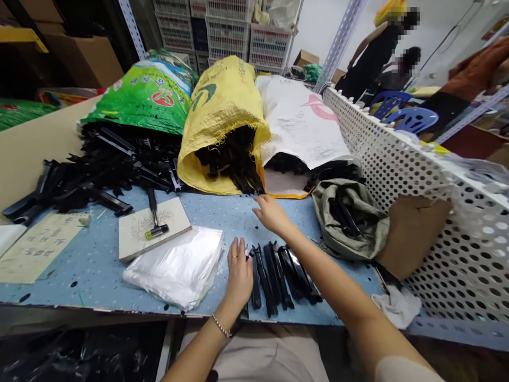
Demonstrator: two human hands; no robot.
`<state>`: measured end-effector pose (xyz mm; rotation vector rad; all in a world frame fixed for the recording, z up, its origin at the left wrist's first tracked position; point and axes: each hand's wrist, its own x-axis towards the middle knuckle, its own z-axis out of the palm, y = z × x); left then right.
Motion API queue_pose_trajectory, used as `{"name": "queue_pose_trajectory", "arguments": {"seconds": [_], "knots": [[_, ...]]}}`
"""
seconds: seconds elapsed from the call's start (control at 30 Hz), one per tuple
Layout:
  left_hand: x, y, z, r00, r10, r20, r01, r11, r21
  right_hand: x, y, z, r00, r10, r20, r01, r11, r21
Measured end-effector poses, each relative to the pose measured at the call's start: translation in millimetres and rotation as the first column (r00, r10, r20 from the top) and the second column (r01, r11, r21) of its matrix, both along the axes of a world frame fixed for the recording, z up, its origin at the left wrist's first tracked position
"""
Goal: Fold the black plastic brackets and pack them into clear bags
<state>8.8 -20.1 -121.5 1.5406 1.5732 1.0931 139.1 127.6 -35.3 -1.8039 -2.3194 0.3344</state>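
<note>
My left hand (239, 276) lies with its fingers stretched out at the left end of a row of long black plastic parts (274, 278), touching or just beside the nearest one. Several such parts lie side by side near the table's front edge. My right hand (273, 215) reaches over the table toward the mouth of the yellow sack (225, 101). Its visible fingers are apart and nothing shows between them. More black parts (238, 159) fill the sack's opening, a few spilling out at its lower lip.
A green sack (147, 98) spills a heap of black parts (99, 170) at left. A white sack (302, 122) and a grey-green bag (350, 217) stand at right. A hammer (155, 217) rests on a board (175, 212) behind clear plastic bags (178, 265). A perforated panel (421, 196) borders the right.
</note>
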Motion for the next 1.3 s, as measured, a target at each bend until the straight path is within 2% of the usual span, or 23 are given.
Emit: {"name": "queue_pose_trajectory", "arguments": {"seconds": [0.07,0.13,0.27,0.33,0.43,0.53,0.6,0.63,0.67,0.73,0.77,0.87,0.97,1.03,1.1,1.17,1.2,1.27,1.3], "knots": [[1.3,0.6,0.9,1.000,-0.009,0.009,0.010,1.000,-0.024,-26.5,37.2,4.4,0.996,-0.090,0.009,0.090,0.996,0.017],[0.0,1.4,3.1,1.000,-0.012,0.021,0.013,0.999,-0.044,-46.8,62.0,4.0,0.992,-0.126,0.006,0.125,0.992,0.029],[-6.5,0.2,4.1,0.997,-0.021,0.080,0.025,0.999,-0.041,-61.8,82.6,1.7,0.989,-0.147,-0.035,0.148,0.988,0.037],[-11.9,2.6,4.8,0.983,-0.011,0.181,0.020,0.999,-0.051,-59.6,82.4,3.5,0.985,-0.156,-0.073,0.158,0.987,0.020],[-23.1,18.1,14.2,0.895,0.067,0.441,-0.025,0.995,-0.101,-51.0,61.0,5.4,0.983,-0.107,-0.149,0.102,0.994,-0.041],[-34.0,42.3,36.4,0.682,0.158,0.714,-0.058,0.985,-0.163,-40.1,7.2,1.8,0.972,-0.003,-0.234,-0.016,0.997,-0.079],[-39.2,53.1,54.2,0.547,0.168,0.820,-0.011,0.981,-0.194,-31.0,-36.5,-0.7,0.944,0.095,-0.315,-0.129,0.988,-0.089],[-41.1,54.8,62.7,0.502,0.165,0.849,0.024,0.979,-0.204,-25.8,-56.0,-0.7,0.885,0.180,-0.430,-0.232,0.970,-0.072],[-42.4,53.7,70.4,0.471,0.156,0.868,0.066,0.975,-0.211,-20.2,-72.0,0.4,0.838,0.203,-0.506,-0.268,0.962,-0.057],[-43.8,44.3,82.9,0.427,0.133,0.894,0.154,0.964,-0.217,-9.4,-91.2,6.5,0.771,0.195,-0.607,-0.254,0.967,-0.012],[-43.8,37.2,87.5,0.408,0.115,0.906,0.206,0.955,-0.214,-5.0,-94.6,11.1,0.768,0.184,-0.614,-0.219,0.975,0.017],[-41.7,15.1,95.5,0.411,0.069,0.909,0.335,0.916,-0.221,1.2,-89.6,26.9,0.816,0.278,-0.507,-0.220,0.960,0.173],[-36.0,0.8,98.2,0.510,0.047,0.859,0.341,0.905,-0.253,-5.4,-79.0,36.7,0.852,0.390,-0.348,-0.295,0.909,0.295],[-31.9,-3.1,99.2,0.579,0.054,0.813,0.283,0.922,-0.263,-14.2,-75.0,37.2,0.855,0.332,-0.399,-0.240,0.934,0.264],[-30.4,-3.5,100.7,0.616,0.090,0.783,0.206,0.941,-0.270,-22.1,-75.8,34.5,0.799,0.204,-0.565,-0.176,0.979,0.104],[-33.1,-1.9,102.6,0.601,0.140,0.787,0.147,0.948,-0.281,-26.1,-83.7,31.1,0.707,0.114,-0.698,-0.213,0.976,-0.056],[-36.0,-0.8,103.7,0.575,0.163,0.802,0.133,0.948,-0.288,-26.4,-90.5,29.7,0.684,0.132,-0.718,-0.262,0.962,-0.073],[-43.3,1.2,105.4,0.508,0.203,0.837,0.121,0.946,-0.302,-23.9,-108.1,27.8,0.708,0.327,-0.627,-0.385,0.922,0.046],[-46.8,1.9,105.9,0.473,0.219,0.853,0.124,0.942,-0.311,-21.8,-117.4,27.1,0.729,0.464,-0.503,-0.457,0.877,0.147]]}}
